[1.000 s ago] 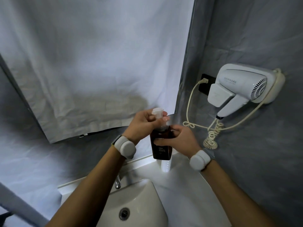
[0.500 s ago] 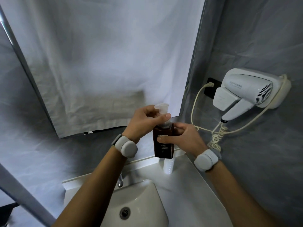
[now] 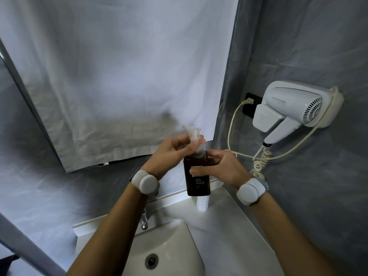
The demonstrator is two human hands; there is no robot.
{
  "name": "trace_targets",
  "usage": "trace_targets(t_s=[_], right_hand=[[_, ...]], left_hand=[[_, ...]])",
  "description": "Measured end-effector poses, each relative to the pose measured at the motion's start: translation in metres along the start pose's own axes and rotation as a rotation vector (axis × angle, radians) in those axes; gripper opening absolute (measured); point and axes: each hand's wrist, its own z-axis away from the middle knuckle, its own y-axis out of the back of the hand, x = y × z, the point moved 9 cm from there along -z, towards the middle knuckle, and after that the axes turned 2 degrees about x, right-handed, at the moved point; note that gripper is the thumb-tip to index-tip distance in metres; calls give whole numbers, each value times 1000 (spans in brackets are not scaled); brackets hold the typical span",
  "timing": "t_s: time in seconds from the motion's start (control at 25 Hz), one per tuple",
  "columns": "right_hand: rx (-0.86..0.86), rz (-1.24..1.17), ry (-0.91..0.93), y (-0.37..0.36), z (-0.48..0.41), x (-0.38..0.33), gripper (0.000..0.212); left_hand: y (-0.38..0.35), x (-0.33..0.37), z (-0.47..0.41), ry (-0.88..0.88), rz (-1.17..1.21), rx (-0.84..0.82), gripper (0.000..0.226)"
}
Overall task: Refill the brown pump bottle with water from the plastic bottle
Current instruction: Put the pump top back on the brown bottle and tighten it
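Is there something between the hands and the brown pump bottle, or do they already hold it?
Nothing visible stands between. The right hand grips the brown pump bottle by its body, and the left hand grips the clear pump head on top.

Both hands are holding a brown rectangular plastic pump bottle (image 3: 197,179) upright in the air above the white countertop (image 3: 229,236). The right hand (image 3: 216,169) is wrapping around its body, while the left hand (image 3: 171,150) is gripping the clear plastic pump head (image 3: 192,132) at its neck. A white wall-mounted hair dryer (image 3: 292,108) is hanging to the right, and a white ceramic sink basin (image 3: 169,242) is sitting below.
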Motion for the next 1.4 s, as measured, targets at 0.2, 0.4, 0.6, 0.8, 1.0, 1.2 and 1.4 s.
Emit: trace_targets(t_s=[0.2, 0.4, 0.6, 0.8, 1.0, 1.2, 1.4], right_hand=[[67, -17, 21, 1, -1, 1, 52], [-15, -19, 28, 6, -4, -7, 48], [-27, 5, 26, 6, -6, -7, 44], [72, 26, 32, 3, -7, 4, 56], [-106, 21, -6, -1, -8, 8, 54], [-1, 15, 7, 3, -12, 13, 55], [52, -11, 22, 4, -16, 17, 54]], left_hand=[[15, -1, -4, 55, -43, 249, 23], [16, 8, -9, 3, 99, 167, 24], [8, 10, -5, -39, 72, 57, 26], [25, 1, -8, -7, -122, 277, 27], [11, -2, -8, -10, 133, -5, 27], [11, -5, -10, -6, 17, 46, 30], [21, -11, -15, 15, -33, 227, 19]])
